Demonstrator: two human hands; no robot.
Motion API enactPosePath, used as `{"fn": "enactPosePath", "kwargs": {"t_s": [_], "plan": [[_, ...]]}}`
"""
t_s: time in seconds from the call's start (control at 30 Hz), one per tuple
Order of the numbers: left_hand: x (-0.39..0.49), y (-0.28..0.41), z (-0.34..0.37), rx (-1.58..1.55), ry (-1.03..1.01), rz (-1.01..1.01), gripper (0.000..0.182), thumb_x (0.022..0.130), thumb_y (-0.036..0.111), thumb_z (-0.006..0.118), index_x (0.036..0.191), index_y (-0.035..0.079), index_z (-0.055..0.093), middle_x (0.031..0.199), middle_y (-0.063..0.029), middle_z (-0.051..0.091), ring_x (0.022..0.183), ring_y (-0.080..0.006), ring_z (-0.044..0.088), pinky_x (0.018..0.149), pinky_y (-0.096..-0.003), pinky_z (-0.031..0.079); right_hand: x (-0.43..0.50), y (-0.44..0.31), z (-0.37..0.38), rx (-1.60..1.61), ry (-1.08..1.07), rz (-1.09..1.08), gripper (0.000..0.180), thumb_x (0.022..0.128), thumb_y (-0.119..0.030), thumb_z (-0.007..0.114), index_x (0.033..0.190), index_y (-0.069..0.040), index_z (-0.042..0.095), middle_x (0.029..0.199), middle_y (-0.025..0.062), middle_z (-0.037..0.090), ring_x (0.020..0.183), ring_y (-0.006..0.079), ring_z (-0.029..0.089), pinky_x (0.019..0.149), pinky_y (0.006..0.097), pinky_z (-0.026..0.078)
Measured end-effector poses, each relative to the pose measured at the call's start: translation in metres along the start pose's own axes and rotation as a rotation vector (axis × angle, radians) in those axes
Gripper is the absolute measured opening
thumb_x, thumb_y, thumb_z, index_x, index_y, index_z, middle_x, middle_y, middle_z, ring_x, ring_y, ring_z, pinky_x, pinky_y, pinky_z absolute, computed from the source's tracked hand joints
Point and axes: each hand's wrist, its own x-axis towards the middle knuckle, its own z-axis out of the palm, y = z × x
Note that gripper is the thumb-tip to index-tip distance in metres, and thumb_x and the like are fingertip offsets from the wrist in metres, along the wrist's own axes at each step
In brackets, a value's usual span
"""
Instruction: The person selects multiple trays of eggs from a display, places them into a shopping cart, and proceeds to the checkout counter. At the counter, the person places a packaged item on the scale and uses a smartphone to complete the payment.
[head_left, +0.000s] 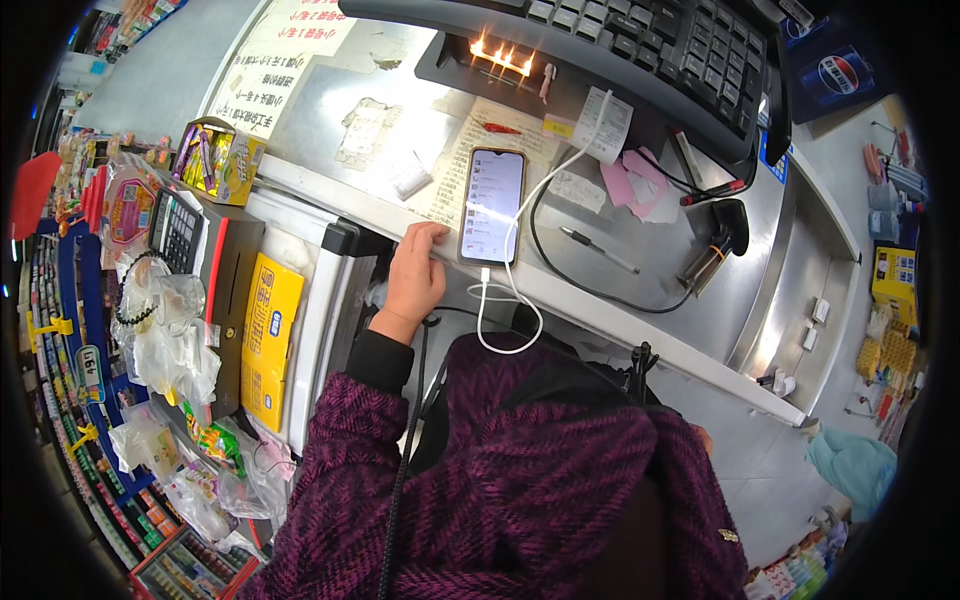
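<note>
My left hand (416, 274) rests at the front edge of the metal counter (360, 196), fingers loosely bent, thumb apart, holding nothing that I can see. Just right of it a smartphone (493, 206) lies face up with its screen lit, showing a list. A white charging cable (541, 319) is plugged into its lower end and loops over the counter edge. Under the phone is a sheet of handwritten paper (448, 184). Only a sliver of my right hand (703, 439) shows beside my right sleeve; the rest is hidden.
A black keyboard (637, 34) spans the counter's far side. Right of the phone lie a pen (600, 249), a handheld barcode scanner (716, 244) and pink paper (634, 184). At left stand a candy box (217, 161), a calculator (176, 231), plastic bags (169, 352) and a yellow carton (270, 341).
</note>
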Motion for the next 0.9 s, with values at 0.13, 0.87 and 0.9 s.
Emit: {"fn": "enactPosePath", "kwargs": {"t_s": [0.13, 0.87, 0.9], "plan": [[-0.004, 0.004, 0.005, 0.028, 0.005, -0.057, 0.045, 0.064, -0.012, 0.044, 0.106, 0.002, 0.05, 0.095, -0.0142, 0.054, 0.09, -0.0309, 0.056, 0.079, -0.0364, 0.046, -0.002, 0.024, -0.001, 0.097, -0.034, -0.029, 0.029, 0.09, 0.001, 0.041, 0.116, 0.001, 0.054, 0.081, 0.0109, 0.064, 0.063, 0.015, 0.061, 0.06, 0.027, 0.051], [-0.063, 0.222, 0.159, 0.034, -0.157, 0.372, 0.038, 0.081, 0.002, 0.047, 0.118, 0.0, 0.048, 0.111, -0.0243, 0.052, 0.103, -0.0314, 0.053, 0.09, -0.0409, 0.042, -0.007, 0.361, -0.096, -0.009, 0.195, 0.087, 0.018, 0.072, -0.029, 0.064, 0.078, -0.014, 0.073, 0.081, 0.0131, 0.068, 0.077, 0.0314, 0.063, 0.073, 0.0405, 0.05], [-0.068, 0.257, 0.178, 0.167, -0.211, 0.352, 0.033, 0.079, -0.001, 0.046, 0.111, 0.0, 0.053, 0.104, -0.029, 0.055, 0.101, -0.0343, 0.055, 0.09, -0.0412, 0.042, -0.024, 0.393, -0.096, -0.149, 0.272, 0.183, 0.022, 0.071, -0.032, 0.063, 0.077, -0.013, 0.073, 0.079, 0.0124, 0.068, 0.076, 0.0299, 0.064, 0.072, 0.0405, 0.05]]}}
